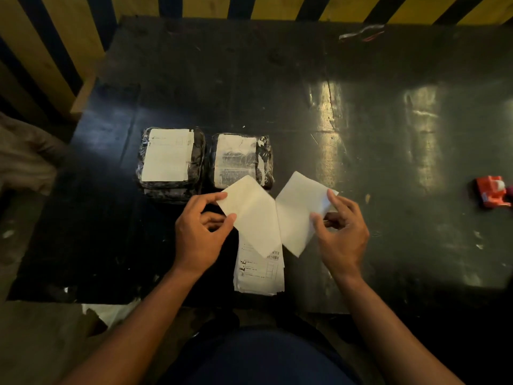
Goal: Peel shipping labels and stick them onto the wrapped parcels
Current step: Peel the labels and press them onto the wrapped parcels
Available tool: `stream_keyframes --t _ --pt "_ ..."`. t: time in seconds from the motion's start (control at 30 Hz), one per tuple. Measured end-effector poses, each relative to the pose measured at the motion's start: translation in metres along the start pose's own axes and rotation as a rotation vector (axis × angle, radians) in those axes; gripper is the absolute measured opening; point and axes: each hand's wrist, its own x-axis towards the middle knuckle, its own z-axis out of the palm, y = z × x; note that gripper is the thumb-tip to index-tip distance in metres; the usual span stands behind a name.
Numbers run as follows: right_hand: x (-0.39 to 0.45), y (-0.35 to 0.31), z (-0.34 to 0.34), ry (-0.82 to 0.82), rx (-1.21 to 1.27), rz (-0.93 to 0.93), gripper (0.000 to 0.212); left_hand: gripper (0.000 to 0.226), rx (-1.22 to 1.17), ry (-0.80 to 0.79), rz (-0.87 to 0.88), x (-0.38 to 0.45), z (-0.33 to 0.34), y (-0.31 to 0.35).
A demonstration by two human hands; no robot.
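Label sheets (pixel 251 218) pinched by both hands; print on stack (pixel 259 270) unreadable.

You are working in dim, warm light. It falls from above and to the right, laying streaks of glare on the worn black glossy surface (pixel 361 112) at its right side, while the left half sinks into shadow. The plain white paper sheets (pixel 277 215) in your hands are the brightest thing and nearly wash out. The wide lens bows the yellow-and-black striped barrier (pixel 194 6) along the top edge, and the small red plastic object (pixel 492 191) at far right looks soft.
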Motion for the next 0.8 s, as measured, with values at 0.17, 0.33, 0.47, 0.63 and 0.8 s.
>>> stream_keyframes --t 0.17,0.33,0.47,0.63,0.8 --pt "0.017 0.031 -0.022 0.073 -0.134 0.034 0.056 0.042 0.055 0.024 -0.042 0.005 -0.018 -0.020" --pt "0.025 0.064 -0.025 0.047 -0.236 0.022 0.055 0.045 0.074 0.024 -0.055 0.005 -0.023 -0.030" --pt "0.022 0.084 -0.006 -0.064 -0.325 0.084 0.054 0.046 0.064 -0.011 -0.051 0.003 -0.013 -0.032" --pt "0.012 0.108 0.020 -0.243 -0.416 0.148 0.053 0.048 0.046 -0.050 -0.050 0.002 0.007 -0.027" --pt "0.005 0.118 0.027 -0.372 -0.480 0.216 0.035 0.048 0.005 -0.082 -0.049 0.003 0.023 -0.018"
